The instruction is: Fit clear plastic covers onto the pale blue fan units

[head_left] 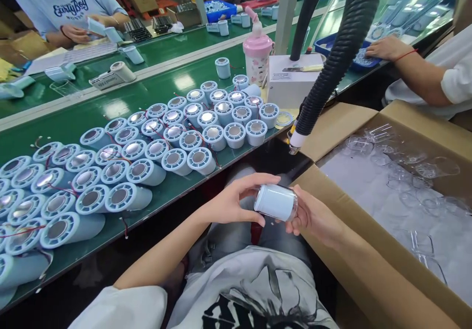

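In front of my lap, both hands are on a light blue cylindrical housing (277,202), tilted on its side with a clear plastic cover around it. My left hand (236,198) curves about its left end, thumb below and fingers above. The right end rests in the closed fingers of my right hand (311,216). To the left, many similar light blue housings (138,170) stand in rows on the green conveyor belt (162,80), round metal discs on top and thin red and black wires trailing from some.
An open cardboard box (332,206) with clear plastic parts (420,198) stands at my right. A black corrugated hose (339,48) with a metal-tipped nozzle (294,147) hangs ahead. Beyond are a white box (291,85), a pink bottle (257,56) and co-workers' hands (391,48).
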Available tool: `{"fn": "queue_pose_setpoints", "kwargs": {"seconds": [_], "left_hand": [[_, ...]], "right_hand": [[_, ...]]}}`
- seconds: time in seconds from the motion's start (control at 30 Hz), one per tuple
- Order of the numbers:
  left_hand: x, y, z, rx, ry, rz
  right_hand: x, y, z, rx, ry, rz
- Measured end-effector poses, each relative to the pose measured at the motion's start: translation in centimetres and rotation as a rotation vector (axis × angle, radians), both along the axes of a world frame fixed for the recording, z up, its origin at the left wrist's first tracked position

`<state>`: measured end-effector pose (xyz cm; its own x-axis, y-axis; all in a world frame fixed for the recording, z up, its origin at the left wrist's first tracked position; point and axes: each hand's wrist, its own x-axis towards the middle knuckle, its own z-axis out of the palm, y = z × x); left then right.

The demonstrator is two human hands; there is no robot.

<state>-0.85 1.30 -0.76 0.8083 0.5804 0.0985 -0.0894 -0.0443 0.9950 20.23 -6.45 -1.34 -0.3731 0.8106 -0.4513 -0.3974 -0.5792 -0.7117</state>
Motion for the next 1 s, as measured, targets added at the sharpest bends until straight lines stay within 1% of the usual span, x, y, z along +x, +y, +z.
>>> {"fn": "queue_pose_setpoints", "kwargs": {"seconds": [0.1, 0.17, 0.23, 0.27, 0.3, 0.33, 0.4, 0.43, 0.47, 0.5, 0.53, 0.57, 0.6, 0.7, 0.73, 0.77, 0.8, 0.87, 1.0], "left_hand": [[-0.6, -1.0, 0.7, 0.066, 0.029, 0.018], [-0.9, -1.6, 1.3, 0.035, 0.06, 0.045], [-1.0, -2.2, 2.1, -0.059, 0.089, 0.083], [-1.0, -2.5, 2.4, -0.117, 0.096, 0.103], [-1.0, -2.8, 2.7, -0.174, 0.098, 0.12], [-1.0, -3.0, 3.0, -0.226, 0.099, 0.134], [-1.0, -3.4, 3.3, -0.294, 0.111, 0.167], [-1.0, -3.5, 3.4, -0.311, 0.125, 0.181], [-1.1, -3.6, 3.4, -0.322, 0.142, 0.187], [-1.1, -3.6, 3.4, -0.327, 0.157, 0.184], [-1.2, -3.6, 3.3, -0.325, 0.166, 0.173], [-1.2, -3.6, 3.3, -0.313, 0.166, 0.158], [-1.3, -3.5, 3.3, -0.291, 0.16, 0.143], [-1.5, -3.3, 3.1, -0.213, 0.117, 0.13], [-1.5, -3.2, 3.1, -0.207, 0.107, 0.129], [-1.5, -3.2, 3.0, -0.214, 0.097, 0.124], [-1.6, -3.3, 2.8, -0.231, 0.09, 0.116], [-1.7, -3.4, 2.5, -0.285, 0.091, 0.093], [-2.0, -3.5, 2.1, -0.413, 0.089, 0.093]], "right_hand": [[-0.2, -0.3, 0.6, -0.084, 0.012, 0.109], [-0.3, -0.5, 0.6, -0.115, -0.001, 0.184], [-0.3, -0.7, 0.4, -0.064, -0.087, 0.211], [-0.2, -0.9, 0.2, 0.012, -0.183, 0.18], [0.0, -1.0, 0.1, 0.13, -0.307, 0.116], [0.2, -1.1, -0.1, 0.286, -0.446, 0.031], [0.6, -1.3, -0.3, 0.679, -0.685, -0.108], [0.8, -1.4, -0.3, 0.886, -0.756, -0.125], [1.0, -1.5, -0.4, 1.072, -0.789, -0.103], [1.1, -1.5, -0.4, 1.213, -0.793, -0.064], [1.2, -1.5, -0.4, 1.289, -0.778, -0.031], [1.2, -1.5, -0.4, 1.29, -0.744, -0.009], [1.1, -1.4, -0.4, 1.218, -0.689, 0.0], [0.5, -1.3, -0.3, 0.823, -0.412, -0.009], [0.2, -1.3, -0.2, 0.716, -0.321, -0.013], [0.0, -1.3, -0.2, 0.645, -0.252, -0.021], [-0.1, -1.4, -0.1, 0.603, -0.21, -0.03], [-0.1, -1.6, -0.1, 0.565, -0.192, -0.036], [0.3, -1.8, -0.4, 0.544, -0.302, -0.023]]}}
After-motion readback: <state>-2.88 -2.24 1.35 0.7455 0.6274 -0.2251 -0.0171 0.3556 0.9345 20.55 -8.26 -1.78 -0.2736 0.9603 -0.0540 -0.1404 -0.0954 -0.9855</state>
